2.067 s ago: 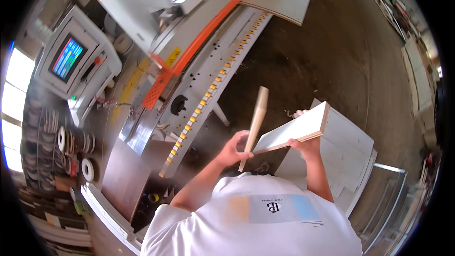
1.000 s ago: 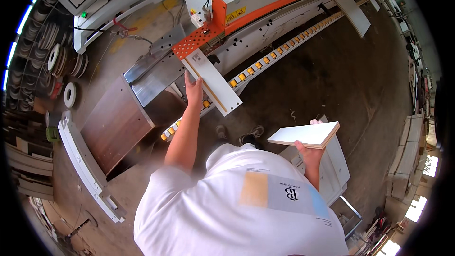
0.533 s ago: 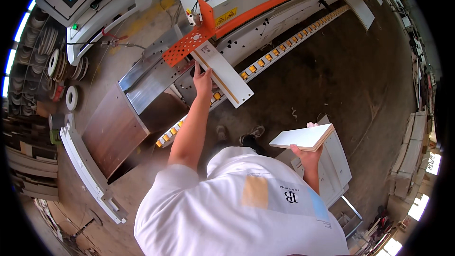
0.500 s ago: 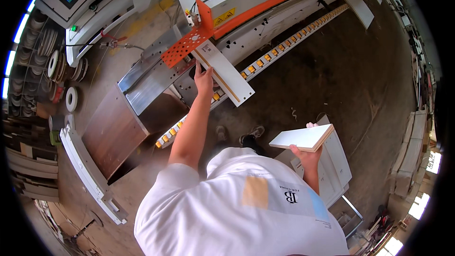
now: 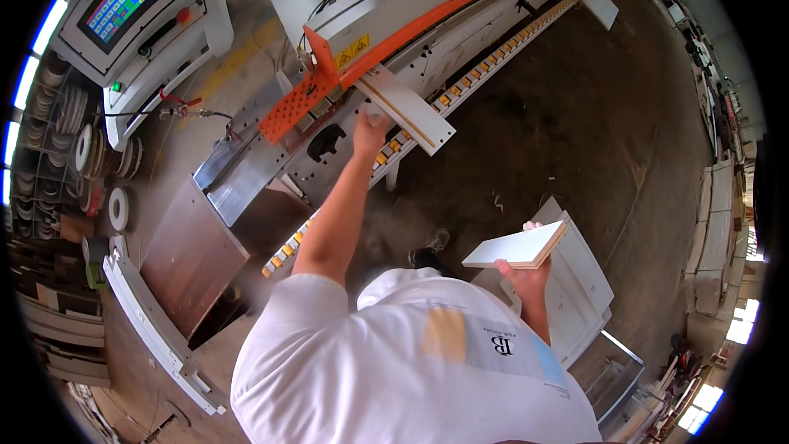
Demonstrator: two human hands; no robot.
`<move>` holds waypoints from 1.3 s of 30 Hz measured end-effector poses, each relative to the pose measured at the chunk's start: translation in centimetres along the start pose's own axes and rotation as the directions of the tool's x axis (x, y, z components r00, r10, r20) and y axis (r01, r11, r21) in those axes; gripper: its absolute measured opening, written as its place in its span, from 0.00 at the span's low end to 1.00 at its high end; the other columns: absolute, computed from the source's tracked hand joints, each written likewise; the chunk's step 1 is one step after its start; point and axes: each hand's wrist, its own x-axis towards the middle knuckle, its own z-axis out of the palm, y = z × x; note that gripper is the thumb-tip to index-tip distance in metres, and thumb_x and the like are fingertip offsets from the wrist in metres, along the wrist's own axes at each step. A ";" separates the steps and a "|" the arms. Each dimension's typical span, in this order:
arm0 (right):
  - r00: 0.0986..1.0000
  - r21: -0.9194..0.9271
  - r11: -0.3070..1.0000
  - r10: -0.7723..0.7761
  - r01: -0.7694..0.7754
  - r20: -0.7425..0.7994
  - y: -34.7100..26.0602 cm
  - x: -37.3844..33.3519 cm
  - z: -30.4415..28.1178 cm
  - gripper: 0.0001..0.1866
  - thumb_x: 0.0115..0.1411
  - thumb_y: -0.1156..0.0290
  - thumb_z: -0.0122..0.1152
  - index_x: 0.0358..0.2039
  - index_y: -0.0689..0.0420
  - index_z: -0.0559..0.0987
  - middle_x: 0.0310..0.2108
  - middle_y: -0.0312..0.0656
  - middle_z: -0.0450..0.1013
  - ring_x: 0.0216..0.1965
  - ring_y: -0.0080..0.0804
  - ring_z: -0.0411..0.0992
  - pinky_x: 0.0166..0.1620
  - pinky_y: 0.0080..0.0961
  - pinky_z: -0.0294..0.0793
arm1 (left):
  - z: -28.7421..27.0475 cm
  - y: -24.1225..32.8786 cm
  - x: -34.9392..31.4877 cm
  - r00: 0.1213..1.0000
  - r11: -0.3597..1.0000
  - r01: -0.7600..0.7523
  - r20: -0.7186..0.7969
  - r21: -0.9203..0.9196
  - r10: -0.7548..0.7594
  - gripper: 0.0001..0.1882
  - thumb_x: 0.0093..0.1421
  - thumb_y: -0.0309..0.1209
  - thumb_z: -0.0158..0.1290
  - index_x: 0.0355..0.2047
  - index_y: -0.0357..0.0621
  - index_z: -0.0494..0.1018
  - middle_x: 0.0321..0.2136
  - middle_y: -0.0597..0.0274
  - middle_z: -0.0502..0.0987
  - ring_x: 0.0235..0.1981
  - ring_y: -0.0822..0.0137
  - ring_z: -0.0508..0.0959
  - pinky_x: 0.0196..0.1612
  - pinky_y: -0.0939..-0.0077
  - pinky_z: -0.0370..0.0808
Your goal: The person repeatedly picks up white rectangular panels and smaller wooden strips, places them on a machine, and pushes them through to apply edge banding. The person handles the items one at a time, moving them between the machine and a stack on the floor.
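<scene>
A big grey machine has a long white board sticking out of it. A shorter white board is held in the right hand. The left hand, fingers spread, is by the long white board's edge.

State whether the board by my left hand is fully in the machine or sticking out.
Sticking out: the white board juts from the orange beam past the yellow rollers.

Board on machine; console left.
</scene>
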 end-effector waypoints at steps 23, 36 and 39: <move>0.817 0.347 0.760 0.401 -0.549 0.415 -5.5 7.9 10.2 0.55 0.51 0.51 0.77 0.70 0.60 0.54 0.66 0.55 0.63 0.66 0.47 0.64 0.65 0.49 0.62 | -5.2 -1.6 -20.7 0.965 0.958 0.127 0.257 -0.256 -0.060 0.12 0.64 0.28 0.60 0.45 0.33 0.77 0.38 0.61 0.83 0.38 0.72 0.80 0.43 0.74 0.77; 0.746 0.193 0.748 0.531 -0.636 0.401 3.9 -3.8 9.6 0.42 0.56 0.64 0.75 0.65 0.61 0.61 0.56 0.54 0.72 0.52 0.35 0.75 0.55 0.34 0.74 | -15.2 -5.1 -10.4 0.976 0.848 0.215 0.083 -0.484 -0.200 0.13 0.66 0.30 0.57 0.47 0.35 0.74 0.40 0.57 0.81 0.40 0.62 0.84 0.44 0.64 0.83; 0.733 0.163 0.743 0.553 -0.649 0.397 5.6 -5.2 9.3 0.41 0.55 0.63 0.76 0.63 0.61 0.64 0.53 0.53 0.75 0.46 0.34 0.77 0.51 0.32 0.77 | -15.3 -4.8 -9.3 0.978 0.900 0.160 -0.057 -0.406 -0.199 0.17 0.66 0.29 0.57 0.52 0.35 0.70 0.41 0.56 0.81 0.40 0.63 0.83 0.43 0.65 0.82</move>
